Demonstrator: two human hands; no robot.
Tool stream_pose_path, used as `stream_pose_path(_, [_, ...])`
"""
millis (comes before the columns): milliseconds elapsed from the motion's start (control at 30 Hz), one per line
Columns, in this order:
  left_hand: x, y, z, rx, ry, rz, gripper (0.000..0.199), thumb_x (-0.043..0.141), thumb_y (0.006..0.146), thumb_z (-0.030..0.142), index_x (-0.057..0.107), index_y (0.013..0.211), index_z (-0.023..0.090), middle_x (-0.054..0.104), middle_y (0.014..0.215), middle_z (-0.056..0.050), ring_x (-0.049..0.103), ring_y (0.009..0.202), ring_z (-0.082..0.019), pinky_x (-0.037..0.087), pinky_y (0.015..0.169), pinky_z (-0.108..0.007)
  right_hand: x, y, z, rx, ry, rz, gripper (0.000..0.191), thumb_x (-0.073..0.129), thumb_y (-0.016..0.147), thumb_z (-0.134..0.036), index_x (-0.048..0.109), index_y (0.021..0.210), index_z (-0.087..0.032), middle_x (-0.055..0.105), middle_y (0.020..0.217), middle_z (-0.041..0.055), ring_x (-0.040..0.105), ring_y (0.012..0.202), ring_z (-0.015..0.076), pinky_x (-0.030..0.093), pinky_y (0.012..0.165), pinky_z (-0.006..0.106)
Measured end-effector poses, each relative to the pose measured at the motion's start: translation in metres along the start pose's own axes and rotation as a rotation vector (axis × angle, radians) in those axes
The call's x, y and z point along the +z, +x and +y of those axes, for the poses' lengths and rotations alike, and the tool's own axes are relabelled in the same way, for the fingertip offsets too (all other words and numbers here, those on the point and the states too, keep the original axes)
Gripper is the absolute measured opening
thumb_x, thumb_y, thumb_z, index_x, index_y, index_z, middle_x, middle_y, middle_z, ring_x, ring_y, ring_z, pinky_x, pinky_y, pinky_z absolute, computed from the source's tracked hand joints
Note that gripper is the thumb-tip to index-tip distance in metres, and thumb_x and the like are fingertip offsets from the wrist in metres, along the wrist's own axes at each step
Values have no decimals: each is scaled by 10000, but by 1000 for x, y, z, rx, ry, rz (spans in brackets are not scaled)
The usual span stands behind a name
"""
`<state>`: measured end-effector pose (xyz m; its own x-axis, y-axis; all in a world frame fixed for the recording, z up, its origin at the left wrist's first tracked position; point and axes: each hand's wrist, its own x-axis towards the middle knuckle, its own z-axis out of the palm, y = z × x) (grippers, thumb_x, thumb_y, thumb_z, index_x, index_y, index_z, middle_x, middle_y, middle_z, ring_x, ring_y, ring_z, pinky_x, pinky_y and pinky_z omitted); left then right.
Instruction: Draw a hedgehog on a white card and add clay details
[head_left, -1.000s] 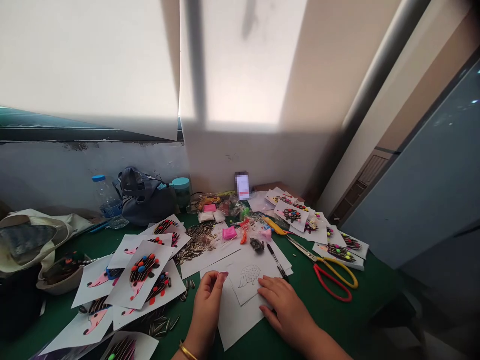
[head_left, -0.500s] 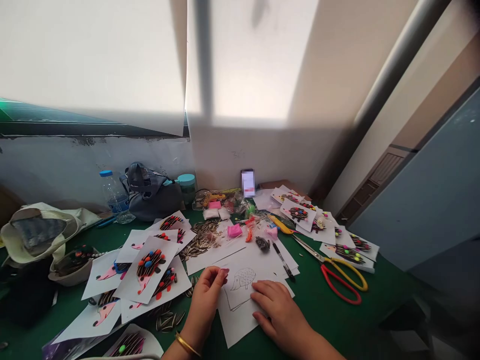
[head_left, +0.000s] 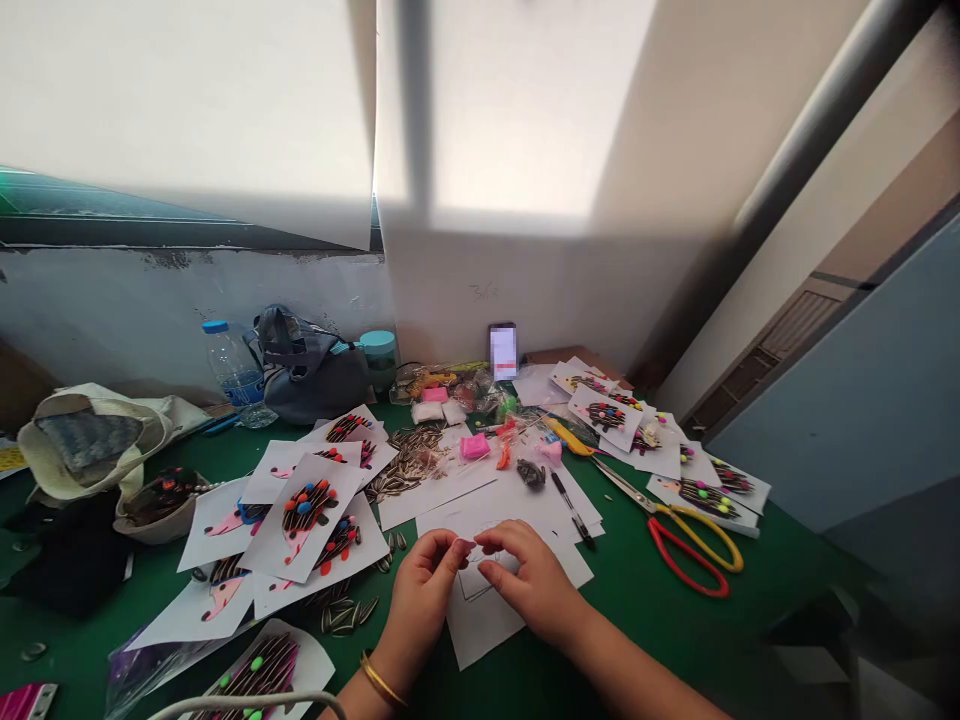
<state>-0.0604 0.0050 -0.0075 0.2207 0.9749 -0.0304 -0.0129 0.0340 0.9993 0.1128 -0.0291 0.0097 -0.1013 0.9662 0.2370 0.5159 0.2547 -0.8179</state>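
Note:
Above the sheets of paper, my left hand (head_left: 427, 588) is closed in a pinch. Something small and pinkish shows at its fingertips, too small to make out. My right hand (head_left: 534, 580) has come up beside it, thumb and index finger apart, its index tip close to or touching the left fingertips. Beneath both lies a white sheet (head_left: 480, 640) with a smaller drawn sheet on top; the drawing is mostly hidden by my hands. A black pen (head_left: 573, 512) rests beyond my right hand, near a dark lump in wrapping (head_left: 532, 475) and pink clay (head_left: 474, 446).
Hedgehog picture cards (head_left: 301, 515) lie piled at left, others (head_left: 604, 415) at right. Scissors (head_left: 656, 505) with red and yellow handles lie at right. Sunflower seeds (head_left: 409, 460) are heaped behind my left hand. A phone (head_left: 502, 350), bottle (head_left: 234, 375) and bag (head_left: 311, 375) stand at the back.
My right hand has lifted off the drawn sheet and moved left to my left fingertips, covering much of the drawing. My left hand keeps its pinch. The camera view has shifted slightly.

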Motion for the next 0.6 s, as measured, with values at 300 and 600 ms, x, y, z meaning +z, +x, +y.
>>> stream_pose_path(300, [4,-2,2,19,37,24,308,716,738,479,673,807,182,640,755,-29,576,729,-186,466,692,-290,12,11,-2,122,167,32,209,573,903,-368,634,802,-196,626,810,16,586,811,164,457,737,273])
stream_pose_path(600, [0,-1,6,153,232,-18,244,636,815,438,722,761,216,654,785,-55,596,772,-214,459,716,-315,10,8,-5,19,-113,-8,96,609,838,-221,626,744,-209,623,738,-3,560,769,166,413,748,296])
